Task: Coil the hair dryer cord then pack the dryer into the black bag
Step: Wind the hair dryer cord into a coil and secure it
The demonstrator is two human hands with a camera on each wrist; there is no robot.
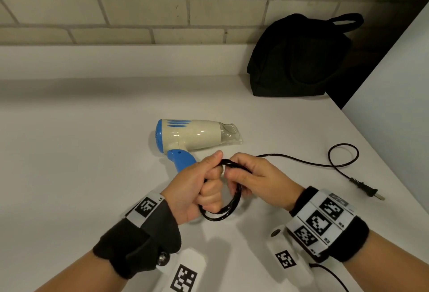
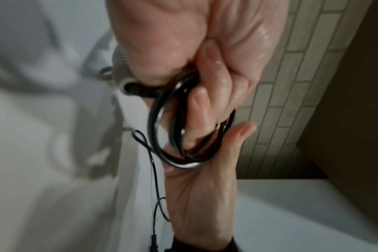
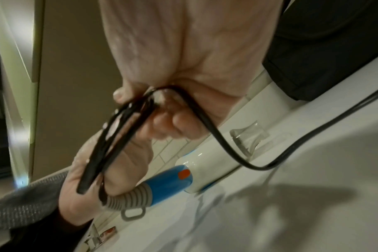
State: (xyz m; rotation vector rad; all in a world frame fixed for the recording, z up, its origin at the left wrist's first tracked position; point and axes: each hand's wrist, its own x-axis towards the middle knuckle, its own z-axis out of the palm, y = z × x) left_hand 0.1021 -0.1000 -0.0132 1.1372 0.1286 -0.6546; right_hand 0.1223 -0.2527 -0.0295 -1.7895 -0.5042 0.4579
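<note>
The cream and blue hair dryer (image 1: pixel 195 136) lies on its side on the white counter (image 1: pixel 81 152), nozzle pointing right. Its black cord is partly wound into a small coil (image 1: pixel 222 208) just in front of the blue handle. My left hand (image 1: pixel 212 175) grips the coil (image 2: pixel 162 136) in a fist. My right hand (image 1: pixel 234 175) pinches the strand at the top of the coil (image 3: pixel 110 136). The loose cord (image 1: pixel 343 154) trails right in one loop to the plug (image 1: pixel 364 187). The black bag (image 1: pixel 299 59) stands at the back right, apart from both hands.
A brick wall (image 1: pixel 139 8) and a raised ledge (image 1: pixel 116 59) run behind the counter. A white side panel (image 1: pixel 394 106) closes in the right, next to the bag. The counter's right edge runs close past the plug.
</note>
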